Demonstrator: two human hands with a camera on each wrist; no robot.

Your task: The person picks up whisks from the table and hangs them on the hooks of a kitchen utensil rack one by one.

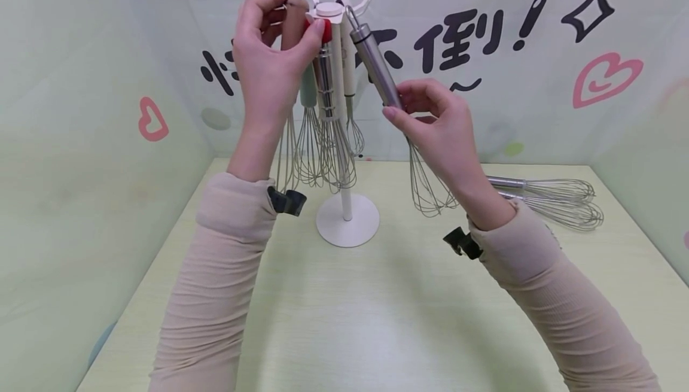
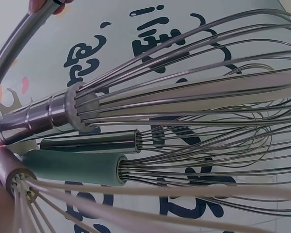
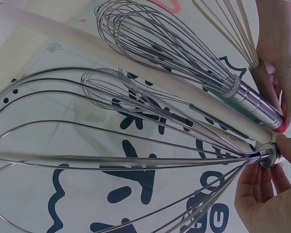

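Note:
A white hanging rack carries several whisks from its top hooks. Up at the hooks, my left hand grips the brown handle of one whisk near its upper end. Its thumb lies by the red cap of a steel-handled whisk. Behind these hang a green-handled whisk and a white-handled one. To the right, my right hand pinches the lower handle of another steel whisk. That whisk tilts, wires downward, with its hanging loop close to a hook at the rack's right.
Two more steel whisks lie on the table at the right, partly behind my right forearm. A printed cloth with dark lettering and hearts stands behind and at the sides. The rack's round base rests on the pale table.

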